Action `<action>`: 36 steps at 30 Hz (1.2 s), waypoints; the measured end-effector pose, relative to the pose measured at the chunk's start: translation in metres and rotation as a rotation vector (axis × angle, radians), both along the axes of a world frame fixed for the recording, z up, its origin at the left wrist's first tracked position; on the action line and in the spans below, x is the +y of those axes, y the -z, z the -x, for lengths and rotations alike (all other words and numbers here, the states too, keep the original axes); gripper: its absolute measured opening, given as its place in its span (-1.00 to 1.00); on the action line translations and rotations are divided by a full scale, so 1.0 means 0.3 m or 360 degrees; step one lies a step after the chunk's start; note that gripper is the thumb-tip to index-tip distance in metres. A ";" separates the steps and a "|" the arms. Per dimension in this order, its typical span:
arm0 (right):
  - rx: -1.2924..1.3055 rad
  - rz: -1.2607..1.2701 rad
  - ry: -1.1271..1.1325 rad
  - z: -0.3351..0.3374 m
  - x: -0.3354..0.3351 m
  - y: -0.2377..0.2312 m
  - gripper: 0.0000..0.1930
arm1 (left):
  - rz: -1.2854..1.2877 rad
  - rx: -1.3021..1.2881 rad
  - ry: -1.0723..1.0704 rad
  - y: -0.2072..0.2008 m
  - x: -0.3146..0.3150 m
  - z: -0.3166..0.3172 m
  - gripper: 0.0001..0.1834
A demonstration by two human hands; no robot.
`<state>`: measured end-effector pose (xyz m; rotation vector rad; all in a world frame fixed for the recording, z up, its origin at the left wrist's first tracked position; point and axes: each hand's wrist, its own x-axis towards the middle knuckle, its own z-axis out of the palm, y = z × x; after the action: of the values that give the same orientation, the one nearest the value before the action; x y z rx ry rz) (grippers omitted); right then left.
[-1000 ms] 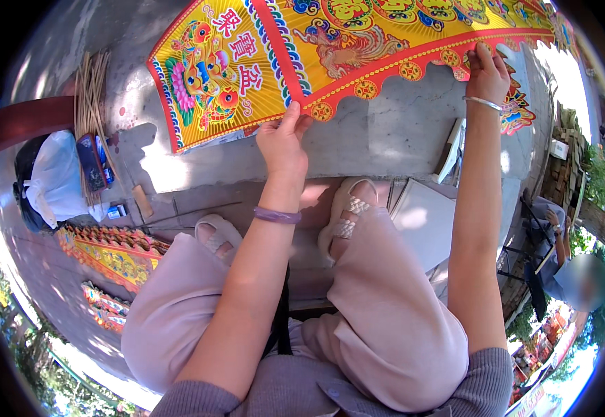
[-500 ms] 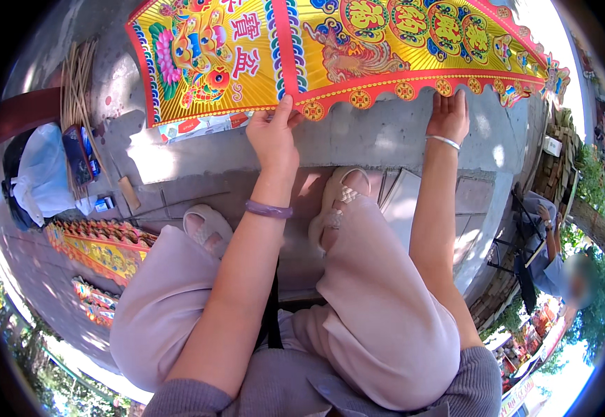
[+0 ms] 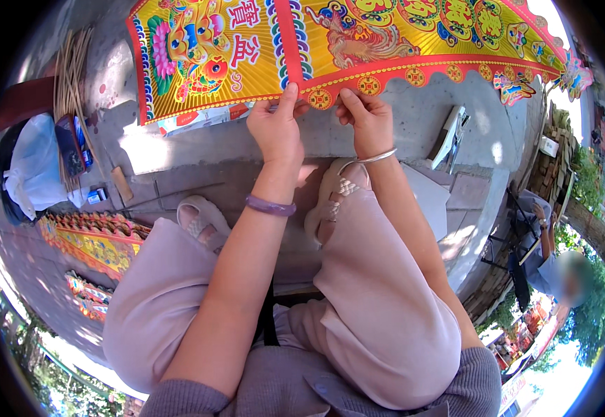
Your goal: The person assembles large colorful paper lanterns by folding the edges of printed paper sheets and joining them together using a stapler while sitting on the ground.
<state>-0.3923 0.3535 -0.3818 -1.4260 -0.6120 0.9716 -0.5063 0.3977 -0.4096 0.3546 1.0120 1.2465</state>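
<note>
A large printed paper panel [image 3: 344, 52], yellow with red borders, colourful figures and a scalloped lower edge, stretches across the top of the view. My left hand [image 3: 276, 132] pinches its lower edge where a red vertical strip meets the border, thumb on the printed face. Just to the right, my right hand [image 3: 372, 125] is closed with thumb and fingers on the scalloped border. The fingers behind the panel are hidden. Right of my right hand, a white and metal tool that looks like a stapler [image 3: 447, 137] lies on the grey ground.
At left lie thin sticks [image 3: 73, 76], a pale plastic bag [image 3: 31, 163], a small blue-and-white box [image 3: 97, 196] and a wooden block [image 3: 120, 183]. Stacked yellow-red printed pieces [image 3: 94, 243] lie beside my left knee. Another person [image 3: 542, 257] sits at far right near stacked wood [image 3: 552, 156].
My right hand has moved left along the scalloped edge, close to my left hand, and now pinches the border. The stapler-like tool has come into sight. The panel has shifted slightly.
</note>
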 end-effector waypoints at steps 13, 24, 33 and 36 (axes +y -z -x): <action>0.0048 0.0130 0.0088 0.024 0.017 0.018 -0.81 | 0.0047 -0.0077 0.0003 0.002 -0.022 -0.007 -0.82; 0.0030 0.0119 0.0068 0.026 0.014 0.024 -0.80 | 0.0007 -0.0121 -0.0037 -0.001 -0.035 -0.011 -0.80; -0.0037 0.0115 0.0057 0.023 0.008 0.015 -0.81 | 0.0025 -0.0098 -0.0026 0.004 -0.043 -0.014 -0.82; -0.0045 0.0112 0.0055 0.024 0.007 0.011 -0.81 | 0.0010 -0.0095 -0.0041 0.001 -0.044 -0.016 -0.83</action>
<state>-0.3996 0.3555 -0.3851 -1.5100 -0.5771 0.9548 -0.5015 0.3845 -0.4098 0.2988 0.9715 1.2698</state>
